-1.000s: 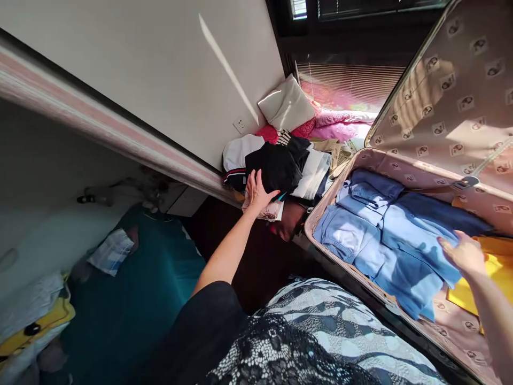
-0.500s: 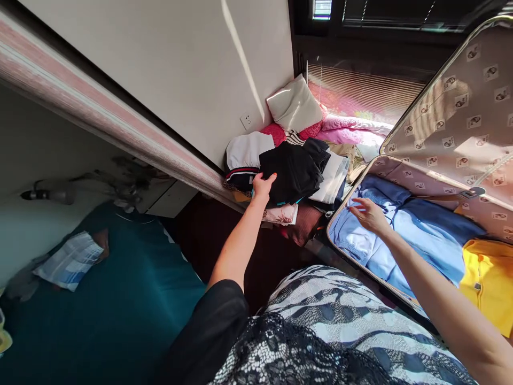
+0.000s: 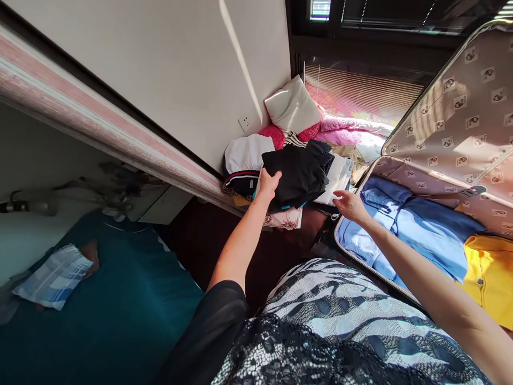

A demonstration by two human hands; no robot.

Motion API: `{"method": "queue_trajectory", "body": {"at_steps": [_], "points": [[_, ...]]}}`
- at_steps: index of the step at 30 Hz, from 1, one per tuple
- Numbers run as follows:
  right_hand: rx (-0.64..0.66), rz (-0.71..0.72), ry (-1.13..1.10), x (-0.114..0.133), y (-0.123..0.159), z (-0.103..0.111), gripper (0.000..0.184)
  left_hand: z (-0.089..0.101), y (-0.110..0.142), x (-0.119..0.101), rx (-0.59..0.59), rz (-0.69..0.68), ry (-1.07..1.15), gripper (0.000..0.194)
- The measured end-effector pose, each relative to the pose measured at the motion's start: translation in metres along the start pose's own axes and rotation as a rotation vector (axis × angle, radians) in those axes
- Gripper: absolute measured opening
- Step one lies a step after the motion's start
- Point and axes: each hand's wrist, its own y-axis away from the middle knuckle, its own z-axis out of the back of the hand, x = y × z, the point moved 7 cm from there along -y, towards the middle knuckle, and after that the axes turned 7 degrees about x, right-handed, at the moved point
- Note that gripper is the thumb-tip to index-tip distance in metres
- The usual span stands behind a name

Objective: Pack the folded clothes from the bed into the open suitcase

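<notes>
My left hand (image 3: 269,184) grips the left edge of a black folded garment (image 3: 298,174), thumb on top and fingers out of sight beneath it. The garment lies on a pile of folded clothes, with white clothing (image 3: 248,152) to its left and another white folded garment (image 3: 336,174) to its right. My right hand (image 3: 349,206) hovers open, holding nothing, between the pile and the suitcase, its fingers loosely bent toward the pile. Inside the open suitcase (image 3: 427,171) are blue clothes (image 3: 420,230) and a yellow garment (image 3: 487,272).
A pale cushion (image 3: 294,107) and pink bedding (image 3: 348,125) lie behind the pile, by the window blind. A pink-and-white edge (image 3: 120,144) slants across the left. Beyond it, a teal-covered bed (image 3: 132,299) bears a plaid item (image 3: 56,275).
My right hand has moved left, from over the suitcase toward the pile. My left hand has shifted slightly right and holds the black garment's edge, which is a little raised.
</notes>
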Motion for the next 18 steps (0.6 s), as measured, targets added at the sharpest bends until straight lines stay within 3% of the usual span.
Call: {"method": "queue_trajectory", "body": {"at_steps": [5, 8, 11, 16, 18], "points": [[-0.01, 0.013, 0.014, 0.014, -0.012, -0.005, 0.037, 0.009, 0.005, -0.01, -0.042, -0.039, -0.283, 0.057], [-0.026, 0.028, 0.036, 0.025, -0.019, -0.005, 0.034, 0.01, 0.009, -0.013, -0.092, -0.046, -0.301, 0.045], [-0.074, 0.055, 0.055, 0.036, -0.029, 0.002, 0.036, -0.003, 0.011, -0.015, -0.038, -0.056, -0.234, 0.032], [-0.138, 0.088, 0.02, 0.05, -0.045, 0.007, 0.044, -0.02, 0.011, -0.022, -0.061, -0.04, -0.119, 0.062], [-0.154, 0.128, -0.043, 0.055, -0.045, 0.009, 0.045, -0.022, 0.012, -0.025, -0.014, 0.006, -0.017, 0.067]]}}
